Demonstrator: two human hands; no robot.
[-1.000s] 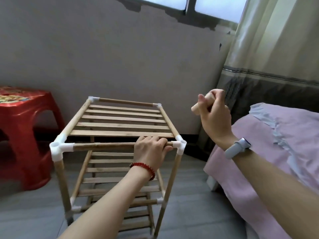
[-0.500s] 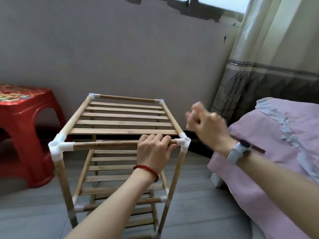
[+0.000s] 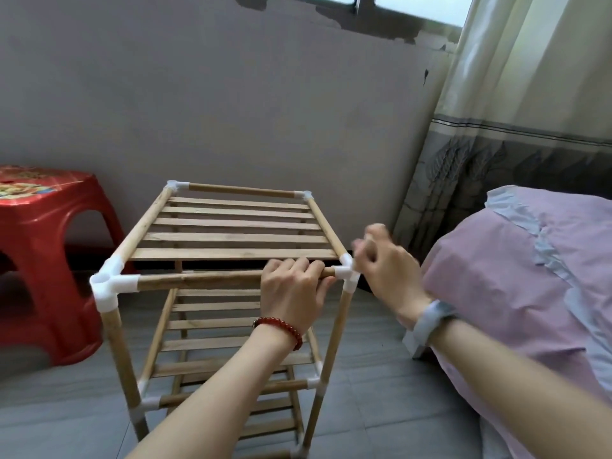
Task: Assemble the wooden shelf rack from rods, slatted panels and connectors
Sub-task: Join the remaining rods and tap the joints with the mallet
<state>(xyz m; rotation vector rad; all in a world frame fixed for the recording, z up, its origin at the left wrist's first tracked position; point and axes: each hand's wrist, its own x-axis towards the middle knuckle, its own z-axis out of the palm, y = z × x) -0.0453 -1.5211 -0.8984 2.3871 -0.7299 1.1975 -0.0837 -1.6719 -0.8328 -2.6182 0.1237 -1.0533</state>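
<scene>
Left hand (image 3: 293,286) grips front rod (image 3: 198,280). Right hand (image 3: 384,263) blurred at connector (image 3: 346,271), grip unclear. Risk: an off-centre knock skews the rack (image 3: 231,233).

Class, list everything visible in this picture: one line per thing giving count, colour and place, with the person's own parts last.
shelf rack: one, light wood with white corner connectors, centre, on the floor.
stool: one, red plastic, left, by the wall.
bed cover: one, pink, right.
curtain: one, cream above grey, upper right.
window: one, top edge.
bracelet: one, red beads, left wrist.
wristband: one, pale, right wrist.
left hand: grips the rack's front top rod.
right hand: blurred, curled, at the front right connector.
</scene>
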